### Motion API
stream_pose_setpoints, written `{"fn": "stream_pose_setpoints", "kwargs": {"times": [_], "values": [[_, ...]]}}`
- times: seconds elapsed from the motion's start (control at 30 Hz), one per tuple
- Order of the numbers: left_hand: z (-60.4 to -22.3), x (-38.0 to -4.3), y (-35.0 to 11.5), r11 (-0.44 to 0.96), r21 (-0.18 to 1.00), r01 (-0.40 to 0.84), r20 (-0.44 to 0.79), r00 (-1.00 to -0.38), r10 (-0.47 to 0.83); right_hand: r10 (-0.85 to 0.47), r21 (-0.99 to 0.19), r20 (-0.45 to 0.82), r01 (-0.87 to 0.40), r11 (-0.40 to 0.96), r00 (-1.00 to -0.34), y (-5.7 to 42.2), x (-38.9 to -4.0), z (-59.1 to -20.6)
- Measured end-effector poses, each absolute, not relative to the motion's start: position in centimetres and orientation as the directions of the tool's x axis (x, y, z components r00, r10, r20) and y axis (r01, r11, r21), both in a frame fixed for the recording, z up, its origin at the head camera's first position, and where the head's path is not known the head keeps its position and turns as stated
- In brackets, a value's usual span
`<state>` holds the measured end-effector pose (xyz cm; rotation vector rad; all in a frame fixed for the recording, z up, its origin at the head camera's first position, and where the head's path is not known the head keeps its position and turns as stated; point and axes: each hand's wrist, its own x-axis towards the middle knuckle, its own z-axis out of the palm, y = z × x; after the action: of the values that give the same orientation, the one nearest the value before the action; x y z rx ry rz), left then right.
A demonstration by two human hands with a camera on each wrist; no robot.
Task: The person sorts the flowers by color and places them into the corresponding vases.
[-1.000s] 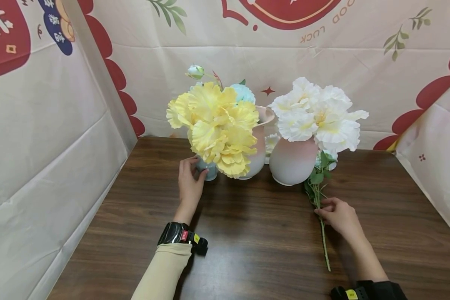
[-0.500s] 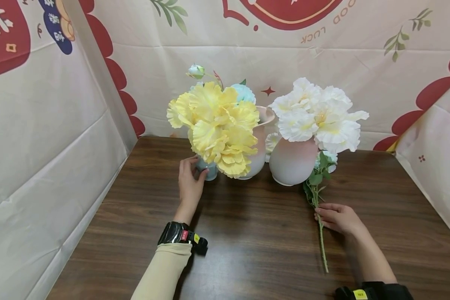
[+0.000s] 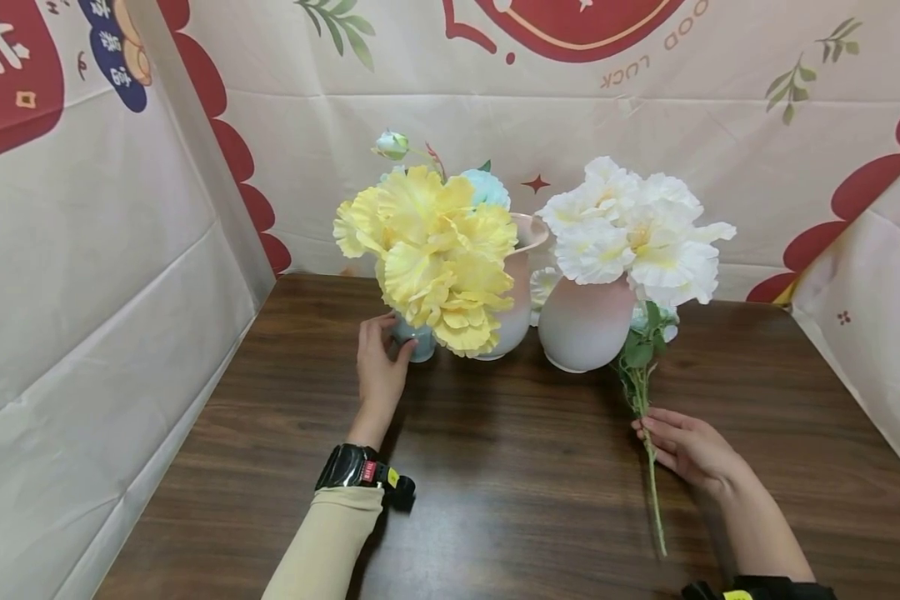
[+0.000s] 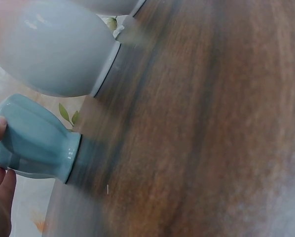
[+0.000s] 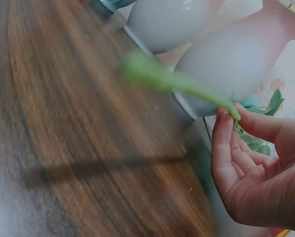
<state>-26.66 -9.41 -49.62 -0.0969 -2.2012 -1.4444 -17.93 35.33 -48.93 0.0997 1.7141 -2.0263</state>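
My left hand (image 3: 380,373) holds a small light-blue vase (image 3: 418,342), thumb on one side and fingers on the other. In the left wrist view the vase (image 4: 36,138) stands on the table. Large yellow artificial flowers (image 3: 435,254) hide its top, with pale-blue blooms (image 3: 487,188) behind them. Between thumb and fingertips, my right hand (image 3: 693,454) pinches the green stem (image 3: 656,504) of a leafy artificial flower. Its pale bloom (image 3: 666,318) is partly hidden behind white flowers. The stem's cut end points toward the camera in the right wrist view, blurred.
Two pink-and-white vases stand at the back of the brown wooden table (image 3: 495,483): a pitcher-like one (image 3: 516,292) behind the yellow flowers, and a rounder one (image 3: 581,329) beneath large white flowers (image 3: 637,229). Printed cloth (image 3: 420,92) hangs behind and along both sides.
My right hand has shifted slightly toward me and to the right, its pinch on the stem now slightly nearer the camera. The left hand and the small vase have stayed put.
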Motion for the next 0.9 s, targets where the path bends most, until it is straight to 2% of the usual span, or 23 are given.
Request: {"fn": "stream_pose_setpoints", "kwargs": {"times": [0.13,0.33,0.6,0.9], "values": [[-49.5,-26.6,-9.4,0.43,0.843,0.322,0.441,-0.871,-0.214,-0.345,-0.912,-0.252,0.342,-0.229,-0.904,35.2,-17.5,-48.6],[-49.5,-26.5,-9.4,0.428,0.846,0.316,0.435,-0.874,-0.214,-0.318,-0.892,-0.108,0.233,-0.387,-0.942,34.6,-17.0,-47.9],[-49.5,-26.5,-9.4,0.426,0.847,0.318,0.436,-0.873,-0.216,-0.197,-0.849,0.029,0.08,-0.523,-0.98,33.3,-16.4,-46.6],[-49.6,-26.5,-9.4,0.426,0.843,0.328,0.447,-0.868,-0.216,0.001,-0.79,0.271,-0.223,-0.571,-0.963,31.3,-16.0,-45.6]]}}
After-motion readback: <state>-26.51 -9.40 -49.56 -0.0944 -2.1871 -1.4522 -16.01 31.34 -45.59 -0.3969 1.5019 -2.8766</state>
